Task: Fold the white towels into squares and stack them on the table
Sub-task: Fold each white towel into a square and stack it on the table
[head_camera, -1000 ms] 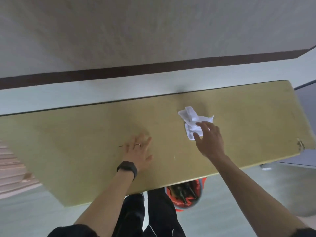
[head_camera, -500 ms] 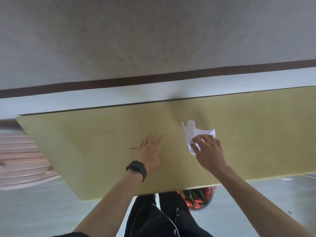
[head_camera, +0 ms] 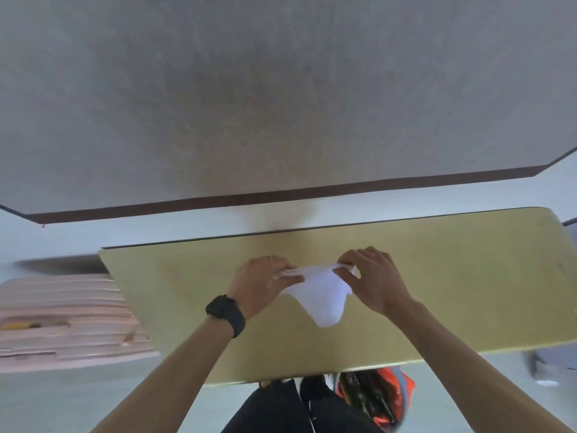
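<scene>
A small white towel (head_camera: 321, 295) hangs stretched between my two hands above the yellow-green table (head_camera: 452, 292). My left hand (head_camera: 262, 282), with a ring and a black watch on its wrist, pinches the towel's left top corner. The towel's right top corner is pinched by my right hand (head_camera: 371, 276). The cloth sags to a point toward me, and its lower tip is near the tabletop. No other towel and no stack are visible.
The table runs along a grey wall (head_camera: 281, 104) with a dark baseboard. A stack of pinkish boards (head_camera: 62, 320) lies on the floor at the left. An orange container (head_camera: 377, 398) sits under the table's near edge, beside my dark-trousered legs.
My right hand lifted the crumpled towel off the table. My left hand left the tabletop and took the other corner, and the towel now spreads between both hands. The camera view shifted.
</scene>
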Tool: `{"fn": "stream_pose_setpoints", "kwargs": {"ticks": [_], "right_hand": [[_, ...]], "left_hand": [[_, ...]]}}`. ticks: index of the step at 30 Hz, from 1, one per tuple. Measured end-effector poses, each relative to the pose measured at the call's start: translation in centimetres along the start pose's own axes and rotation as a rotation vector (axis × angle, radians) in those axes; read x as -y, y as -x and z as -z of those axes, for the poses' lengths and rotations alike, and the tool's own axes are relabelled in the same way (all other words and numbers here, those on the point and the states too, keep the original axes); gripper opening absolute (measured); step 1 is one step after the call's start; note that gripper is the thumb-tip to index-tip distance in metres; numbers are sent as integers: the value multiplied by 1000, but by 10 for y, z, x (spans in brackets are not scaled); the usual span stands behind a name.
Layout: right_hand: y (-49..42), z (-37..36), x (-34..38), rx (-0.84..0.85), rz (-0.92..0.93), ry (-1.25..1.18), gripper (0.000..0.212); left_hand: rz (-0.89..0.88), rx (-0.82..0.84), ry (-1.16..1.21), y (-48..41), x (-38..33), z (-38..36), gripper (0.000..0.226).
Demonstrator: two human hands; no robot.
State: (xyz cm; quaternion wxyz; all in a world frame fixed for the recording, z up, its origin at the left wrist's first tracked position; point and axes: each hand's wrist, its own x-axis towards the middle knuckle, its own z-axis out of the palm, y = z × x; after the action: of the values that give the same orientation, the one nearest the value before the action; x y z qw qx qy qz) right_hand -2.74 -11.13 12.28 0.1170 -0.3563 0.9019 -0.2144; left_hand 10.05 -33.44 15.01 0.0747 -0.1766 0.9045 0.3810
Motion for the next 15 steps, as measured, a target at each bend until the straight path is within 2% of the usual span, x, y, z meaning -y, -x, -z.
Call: {"fn": "stream_pose_setpoints", "kwargs": {"ticks": [4, 8, 15], "right_hand": [[-15, 20, 27, -33, 32, -5, 13], [-27, 38, 41, -16, 42, 10, 16], [-42, 59, 22, 5, -30, 35, 18]], "left_hand": [[35, -75, 196, 7, -17, 29, 15], [32, -202, 215, 5, -21, 52, 8], [182, -357, 358, -2, 6, 77, 20]]}}
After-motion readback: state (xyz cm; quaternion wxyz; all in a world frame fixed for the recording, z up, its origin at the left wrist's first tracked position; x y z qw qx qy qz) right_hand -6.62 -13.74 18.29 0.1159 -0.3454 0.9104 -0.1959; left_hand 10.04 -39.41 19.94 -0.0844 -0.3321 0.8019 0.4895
